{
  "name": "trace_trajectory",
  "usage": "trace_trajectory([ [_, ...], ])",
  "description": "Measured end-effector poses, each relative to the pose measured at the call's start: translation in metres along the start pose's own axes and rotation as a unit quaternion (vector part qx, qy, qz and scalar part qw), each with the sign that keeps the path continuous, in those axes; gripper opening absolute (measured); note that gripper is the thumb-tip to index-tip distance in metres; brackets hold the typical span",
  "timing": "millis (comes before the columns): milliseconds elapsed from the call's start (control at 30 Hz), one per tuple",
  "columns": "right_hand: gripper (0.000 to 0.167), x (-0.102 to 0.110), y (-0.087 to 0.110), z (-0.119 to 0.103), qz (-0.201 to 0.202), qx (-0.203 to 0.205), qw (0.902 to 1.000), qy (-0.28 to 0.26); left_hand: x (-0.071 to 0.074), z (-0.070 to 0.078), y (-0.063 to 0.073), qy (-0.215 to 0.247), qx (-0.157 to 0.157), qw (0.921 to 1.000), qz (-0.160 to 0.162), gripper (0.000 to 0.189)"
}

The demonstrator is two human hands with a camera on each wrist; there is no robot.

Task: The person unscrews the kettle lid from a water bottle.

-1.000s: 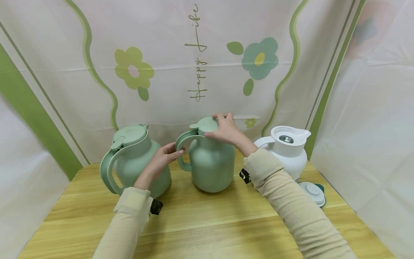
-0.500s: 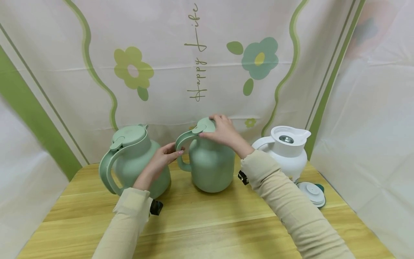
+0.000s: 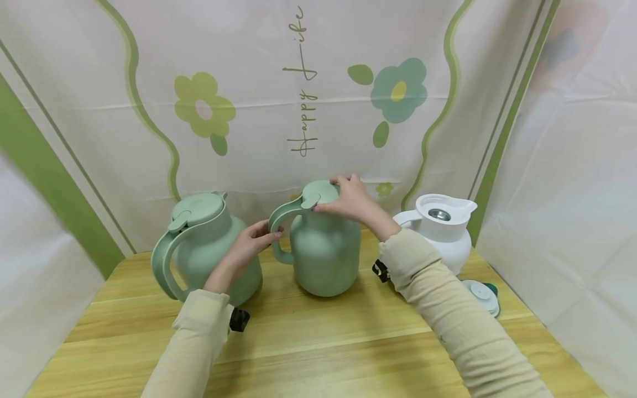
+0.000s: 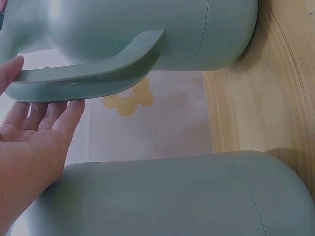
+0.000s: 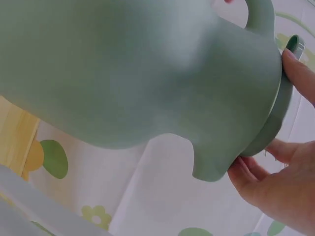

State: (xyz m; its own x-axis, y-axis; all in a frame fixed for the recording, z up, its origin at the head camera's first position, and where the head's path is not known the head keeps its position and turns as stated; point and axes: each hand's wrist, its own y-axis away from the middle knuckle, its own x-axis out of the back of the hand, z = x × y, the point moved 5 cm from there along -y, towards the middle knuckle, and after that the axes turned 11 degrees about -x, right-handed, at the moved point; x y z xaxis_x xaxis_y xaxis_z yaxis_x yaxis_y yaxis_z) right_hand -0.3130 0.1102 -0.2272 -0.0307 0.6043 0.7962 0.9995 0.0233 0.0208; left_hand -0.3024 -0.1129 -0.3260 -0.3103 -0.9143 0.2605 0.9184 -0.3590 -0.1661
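Note:
A green thermos jug (image 3: 325, 257) stands upright in the middle of the wooden table. My left hand (image 3: 249, 246) holds its handle (image 4: 83, 81) between thumb and fingers, the fingertips against the handle's outer side. On top, my right hand (image 3: 352, 202) grips the round green lid (image 3: 317, 191) by its edge, thumb on the near side and fingers on the far side. The lid's thumb tab (image 3: 311, 200) points toward the handle. In the right wrist view the lid's rim (image 5: 275, 115) shows at the jug's mouth, close to the spout (image 5: 211, 160).
A second green jug (image 3: 219, 254), lid on, stands to the left, just under my left forearm. At the right is a white jug (image 3: 443, 243) with an uncovered mouth, and a pale lid (image 3: 483, 296) lies beside it. A printed curtain (image 3: 259, 138) hangs behind the table.
The middle jug's lid has turned, its tab swinging toward me and into line with the handle. My right hand turned with it, then shifted back right. The left hand stays put.

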Motion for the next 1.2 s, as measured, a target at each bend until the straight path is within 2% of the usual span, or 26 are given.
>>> trace_trajectory([
  [200,0.081,0.003,0.003,-0.003,-0.042,0.040,0.9971,0.050,0.000,0.000,0.000,-0.001,-0.001,1.0000,0.001,0.045],
  [367,0.079,0.002,0.006,-0.004,-0.066,0.026,0.9968,0.036,0.002,0.000,0.000,-0.009,0.003,0.9999,0.005,0.046],
  [600,0.091,-0.008,0.005,-0.008,-0.023,-0.010,0.9996,0.011,0.002,-0.001,0.000,-0.013,0.003,0.9999,0.004,0.046],
  [733,0.089,-0.008,0.006,-0.008,-0.009,-0.021,0.9997,0.001,0.001,-0.001,-0.001,-0.012,0.003,0.9999,0.004,0.046],
  [1000,0.076,-0.005,0.006,-0.006,-0.027,-0.015,0.9995,0.002,0.002,-0.002,0.000,-0.011,0.000,0.9999,0.003,0.044],
  [1200,0.076,-0.005,0.005,-0.004,-0.045,-0.016,0.9989,-0.002,0.002,-0.003,-0.001,-0.008,-0.003,1.0000,0.001,0.045],
])
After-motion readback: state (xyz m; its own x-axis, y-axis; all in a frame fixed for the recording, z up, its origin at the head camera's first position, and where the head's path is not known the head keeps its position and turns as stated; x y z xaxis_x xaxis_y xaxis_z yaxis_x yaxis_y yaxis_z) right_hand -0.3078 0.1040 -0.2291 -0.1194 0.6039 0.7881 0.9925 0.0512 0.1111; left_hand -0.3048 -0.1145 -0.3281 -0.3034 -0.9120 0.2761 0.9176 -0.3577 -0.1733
